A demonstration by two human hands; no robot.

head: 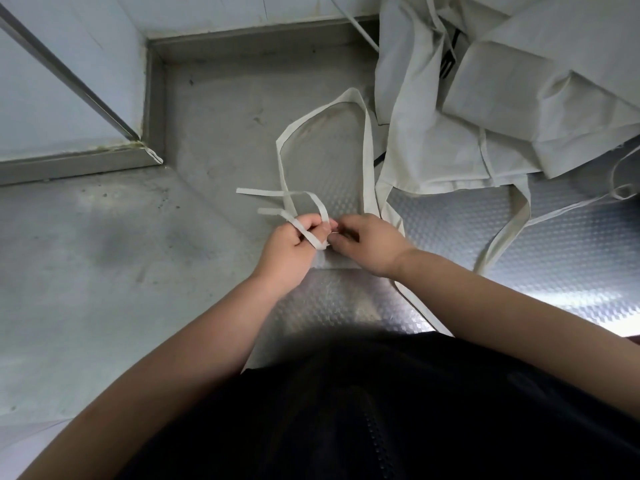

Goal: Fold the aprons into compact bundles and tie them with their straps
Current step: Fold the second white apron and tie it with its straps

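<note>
On the counter (104,271), near the heaped aprons (485,116), the left hand (294,242) curls round a strap (308,235) wound over its fingers (313,224) while the right hand (369,244) pinches it close by, and slackening either grip before pulling tight could let it unravel.

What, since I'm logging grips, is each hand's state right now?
Left hand: closed on the apron strap, which crosses its fingers.
Right hand: closed, pinching the same strap.
</note>
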